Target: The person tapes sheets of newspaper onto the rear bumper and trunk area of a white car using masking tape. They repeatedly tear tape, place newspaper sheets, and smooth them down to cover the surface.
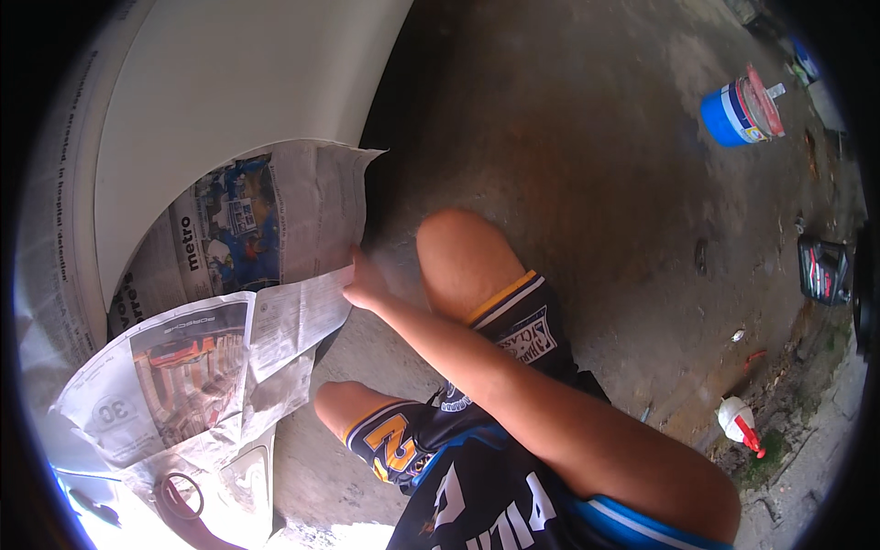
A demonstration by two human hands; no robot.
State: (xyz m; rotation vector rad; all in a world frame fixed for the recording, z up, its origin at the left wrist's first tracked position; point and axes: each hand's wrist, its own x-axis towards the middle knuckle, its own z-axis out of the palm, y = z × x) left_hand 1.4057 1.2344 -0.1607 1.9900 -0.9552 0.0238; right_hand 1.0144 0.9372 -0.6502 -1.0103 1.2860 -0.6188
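at the far left, a strip of printed paper point(66, 192) runs down the left edge of a white curved panel point(247, 73), apparently as a cover. near the panel's lower end, in strong glare, the left hand point(188, 522) is beside a brownish ring point(183, 495), perhaps a tape roll; i cannot tell whether its fingers close on it. the newspaper point(266, 307) spreads against the panel's lower part, its front sheet folding outward. the right hand point(365, 280), well apart from the left, pinches the newspaper's right edge, likely so the loose side does not flop. the bent knees point(467, 257) bring the person low, level with the sheet. on the floor point(587, 183), a blue bucket point(729, 115) with a red lid is toward the upper right; a white bottle point(736, 420) with a red nozzle and a black container point(822, 270) lie by its right edge, probably out of the way.
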